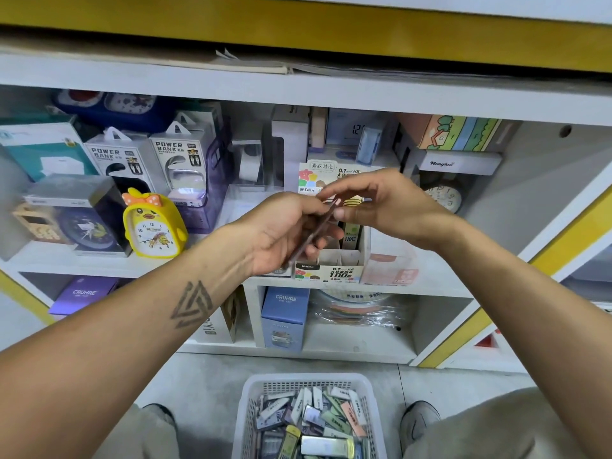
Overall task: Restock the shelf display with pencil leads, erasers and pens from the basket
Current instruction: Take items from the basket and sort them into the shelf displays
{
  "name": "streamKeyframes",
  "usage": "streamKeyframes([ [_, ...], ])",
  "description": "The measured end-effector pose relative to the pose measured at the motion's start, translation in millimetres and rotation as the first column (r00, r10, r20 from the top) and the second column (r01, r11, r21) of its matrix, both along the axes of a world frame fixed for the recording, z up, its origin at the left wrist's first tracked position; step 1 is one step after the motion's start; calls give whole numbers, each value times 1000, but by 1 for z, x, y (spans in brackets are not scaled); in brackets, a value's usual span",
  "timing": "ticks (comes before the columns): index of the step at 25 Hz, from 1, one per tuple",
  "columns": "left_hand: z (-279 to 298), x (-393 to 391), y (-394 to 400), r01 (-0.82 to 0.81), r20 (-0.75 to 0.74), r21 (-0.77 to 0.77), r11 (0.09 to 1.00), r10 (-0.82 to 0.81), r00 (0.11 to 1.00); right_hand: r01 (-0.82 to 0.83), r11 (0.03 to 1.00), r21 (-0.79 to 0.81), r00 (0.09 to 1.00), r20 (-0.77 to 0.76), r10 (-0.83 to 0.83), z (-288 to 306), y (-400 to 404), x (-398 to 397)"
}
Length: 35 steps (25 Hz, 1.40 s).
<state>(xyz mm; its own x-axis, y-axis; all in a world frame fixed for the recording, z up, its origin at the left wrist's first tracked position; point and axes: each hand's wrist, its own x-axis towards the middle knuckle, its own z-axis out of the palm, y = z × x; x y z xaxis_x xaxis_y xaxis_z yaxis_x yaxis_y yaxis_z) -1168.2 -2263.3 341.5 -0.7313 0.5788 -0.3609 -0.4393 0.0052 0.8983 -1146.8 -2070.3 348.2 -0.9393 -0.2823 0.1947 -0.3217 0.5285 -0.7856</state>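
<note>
Hands meet in front of the cardboard display box on the middle shelf. The left hand grips a slim dark pencil lead case, its long axis slanting from near-left up to far-right, while the right hand pinches its upper end. A few lead cases stand upright in the box. On the floor below, the white basket holds a loose heap of cases and erasers.
</note>
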Motion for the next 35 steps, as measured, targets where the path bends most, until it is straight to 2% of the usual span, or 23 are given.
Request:
streamKeyframes([
  [2, 3, 0, -1, -8, 49, 72, 997, 4, 999, -20, 996, -89, 1000, -2, 19, 3, 1, 0],
  [3, 4, -1, -2, -47, 15, 81, 996, 46, 999, -10, 990, -143, 1000, -5, 10, 4, 3, -1],
  [5, 4, -8, -4, -214, -178, 19, 977, 214, 960, 41, 970, -239, 999, -1, -42, 5, 6, -4],
  [7, 3, -16, -11, -367, -457, -128, 921, 273, 847, 128, 968, -216, 990, -37, -139, 4, 7, -6],
  [9, -2, -23, -20, -433, -701, -296, 852, 114, 704, 211, 973, -99, 967, -128, -222, 0, 5, -8],
  [11, -8, -26, -27, -401, -774, -430, 809, -101, 625, 260, 965, 21, 947, -203, -250, -4, 0, -9],
  [14, -16, -28, -28, -331, -773, -528, 782, -281, 568, 297, 943, 149, 931, -266, -251, -12, -12, -11],
  [20, -24, -31, -29, -262, -746, -607, 750, -423, 514, 246, 924, 291, 912, -392, -119, -29, -28, -14],
  [24, -22, -30, -29, -289, -764, -544, 788, -324, 557, 186, 872, 452, 898, -438, 35, -37, -33, -12],
  [27, -24, -24, -29, -410, -806, -510, 756, -254, 534, 304, 808, 504, 892, -449, -55, -36, -36, -5],
  [29, -28, -15, -31, -454, -813, -511, 730, -238, 531, 347, 817, 460, 875, -473, -105, -35, -44, 8],
  [31, -42, -1, -34, -414, -774, -591, 693, -341, 534, 292, 864, 410, 915, -383, -128, -48, -55, 27],
  [32, -54, 10, -34, -360, -724, -658, 661, -425, 543, 248, 867, 432, 953, -269, -138, -62, -61, 40],
  [34, -86, 29, -33, -208, -557, -811, 547, -613, 561, 74, 805, 589, 992, 43, -122, -101, -68, 65],
  [35, -105, 38, -32, -119, -446, -877, 466, -698, 559, -54, 747, 663, 976, 192, -100, -127, -69, 76],
])
